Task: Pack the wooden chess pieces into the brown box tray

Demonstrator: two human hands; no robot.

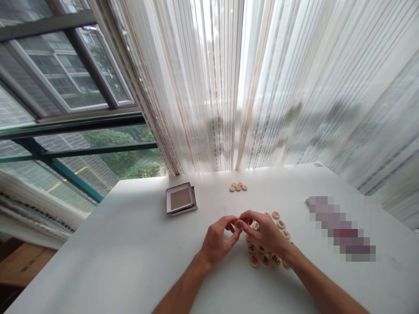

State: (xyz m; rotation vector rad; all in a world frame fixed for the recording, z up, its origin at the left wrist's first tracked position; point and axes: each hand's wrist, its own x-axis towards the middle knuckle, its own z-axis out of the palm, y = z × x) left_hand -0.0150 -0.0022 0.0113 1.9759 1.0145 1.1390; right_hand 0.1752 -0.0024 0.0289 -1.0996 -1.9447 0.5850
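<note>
My left hand (218, 240) and my right hand (267, 232) meet over the table. Between their fingertips they pinch one round Chinese chess piece (238, 224) with a red mark on its face. Under and around my right hand lie several more pieces in close rows, face up with red or black characters. A red-marked piece (254, 260) sits at the near left corner of these rows, and another red-marked piece (276, 215) lies at the far side. My right hand and forearm hide part of the rows.
Several pale pieces (238, 188) form a small cluster farther back, their faces showing no readable characters. An open shallow box (181, 198) stands at the back left of the white table (131, 244). A blurred-out long object (342, 229) lies on the right. Sheer curtains (222, 87) hang behind the table.
</note>
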